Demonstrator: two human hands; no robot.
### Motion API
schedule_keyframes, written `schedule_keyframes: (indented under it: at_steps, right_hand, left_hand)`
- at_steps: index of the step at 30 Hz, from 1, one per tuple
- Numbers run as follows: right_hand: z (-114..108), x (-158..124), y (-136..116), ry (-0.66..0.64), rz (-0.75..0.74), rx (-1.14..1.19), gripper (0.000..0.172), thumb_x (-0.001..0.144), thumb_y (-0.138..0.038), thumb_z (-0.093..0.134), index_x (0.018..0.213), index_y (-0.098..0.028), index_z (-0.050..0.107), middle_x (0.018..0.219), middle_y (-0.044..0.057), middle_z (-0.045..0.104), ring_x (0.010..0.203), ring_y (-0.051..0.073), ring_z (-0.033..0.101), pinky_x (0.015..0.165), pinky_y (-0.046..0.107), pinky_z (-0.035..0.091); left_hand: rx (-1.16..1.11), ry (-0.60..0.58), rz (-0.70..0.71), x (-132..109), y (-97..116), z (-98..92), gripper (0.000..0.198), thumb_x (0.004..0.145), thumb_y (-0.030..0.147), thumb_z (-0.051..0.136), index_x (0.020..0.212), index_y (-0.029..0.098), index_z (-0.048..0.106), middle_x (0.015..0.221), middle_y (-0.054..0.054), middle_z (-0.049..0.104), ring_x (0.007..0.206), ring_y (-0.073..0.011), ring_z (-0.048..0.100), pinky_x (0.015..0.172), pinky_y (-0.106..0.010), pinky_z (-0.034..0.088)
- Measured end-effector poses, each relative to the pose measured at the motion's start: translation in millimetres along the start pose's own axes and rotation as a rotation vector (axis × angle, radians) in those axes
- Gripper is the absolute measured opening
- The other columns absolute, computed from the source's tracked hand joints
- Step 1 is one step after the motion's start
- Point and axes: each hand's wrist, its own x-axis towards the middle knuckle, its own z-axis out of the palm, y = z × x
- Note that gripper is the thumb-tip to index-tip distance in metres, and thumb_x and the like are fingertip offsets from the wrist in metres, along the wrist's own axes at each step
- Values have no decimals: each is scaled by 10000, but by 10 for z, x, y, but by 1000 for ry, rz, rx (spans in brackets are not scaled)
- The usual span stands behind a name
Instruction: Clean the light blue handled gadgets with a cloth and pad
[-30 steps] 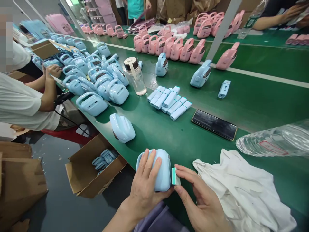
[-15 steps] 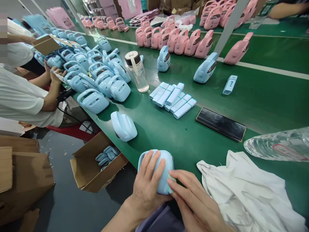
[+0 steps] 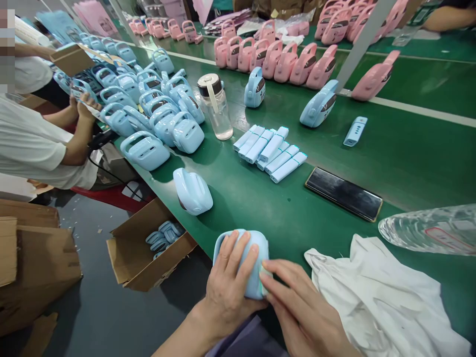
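My left hand (image 3: 229,277) spreads over a glossy pale-blue plastic casing (image 3: 256,248) at the table's near edge, gripping it from above. Against the casing's right side, the fingertips of my right hand (image 3: 297,297) pinch a small teal-edged piece (image 3: 262,277); most of it is hidden by the fingers and the casing. Just beyond, another blue casing with a handle (image 3: 193,192) lies on the green table. Several pale-blue bars (image 3: 273,144) with teal edges lie in a loose pile farther back.
A phone (image 3: 344,193), a white cloth (image 3: 379,292) and a clear plastic bottle (image 3: 431,229) lie to the right. A lidded drink bottle (image 3: 217,111) stands beside many blue casings (image 3: 159,111). Pink casings (image 3: 273,59) line the back. An open carton (image 3: 130,263) sits below left, near a co-worker's arms (image 3: 80,134).
The camera view has shifted slightly. My hands keep nearly the same hold on the casing, with the right fingertips still at its side. The co-worker's hands at left have moved a little.
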Motion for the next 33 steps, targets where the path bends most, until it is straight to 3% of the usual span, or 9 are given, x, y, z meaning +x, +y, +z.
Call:
schedule_keyframes:
  at_steps: [3,7,10,14,18,22,29,33]
  right_hand:
    - [-36,-3,12,-61,5,-47,523,949,87,547,1415,-139,614,1390,122,644,1360,207,555,1136,303,527]
    - [-24,-39,24,-71,24,-22,562,943,76,552,1454,-155,584,1405,152,637,1350,272,580,1101,405,574]
    - [-6,-22,58,-115,12,-60,599,942,66,524,1474,-204,574,1395,111,659,1323,262,613,1076,350,590]
    - [-113,173,182,37,118,-107,494,999,5,549,1422,-242,608,1379,100,656,1284,243,621,1075,402,576]
    - [-326,304,262,116,325,-182,304,1046,-176,608,1325,-279,672,1355,73,676,1239,224,645,1019,393,615]
    - [-403,251,339,67,387,-278,279,1056,-261,586,1319,-299,674,1365,62,677,1235,250,649,976,433,646]
    - [-238,246,657,8,335,-424,265,1049,-220,520,1263,-218,677,1305,116,706,1195,297,664,975,528,628]
    - [-425,341,643,-28,375,-451,353,1061,-251,503,1399,-248,606,1522,114,582,1347,325,594,1017,554,600]
  left_hand:
    - [-2,-18,-7,0,-2,-2,682,938,354,679,1487,8,470,1530,-304,509,1530,-461,380,1208,-653,417]
    - [-12,23,-22,-9,-11,8,728,906,370,736,1483,15,469,1509,-298,535,1514,-448,413,1208,-641,431]
    - [-16,10,-2,-5,-10,14,668,951,377,670,1472,5,479,1516,-300,528,1522,-455,400,1207,-653,425]
    - [-12,59,-66,29,11,-2,783,814,334,835,1436,3,494,1459,-302,583,1473,-445,475,1184,-632,475]
    - [-49,98,-72,44,24,-18,810,779,324,856,1417,-16,491,1451,-327,577,1465,-454,489,1172,-656,488]
    - [-53,110,-81,41,7,-11,800,781,322,848,1419,1,487,1448,-325,581,1466,-448,493,1168,-670,491]
    - [-77,114,-107,22,-3,4,855,741,279,856,1449,20,453,1456,-317,569,1471,-444,489,1172,-662,493]
    - [-82,103,-110,-23,-9,5,825,784,289,861,1458,26,464,1469,-316,561,1490,-441,469,1177,-655,486]
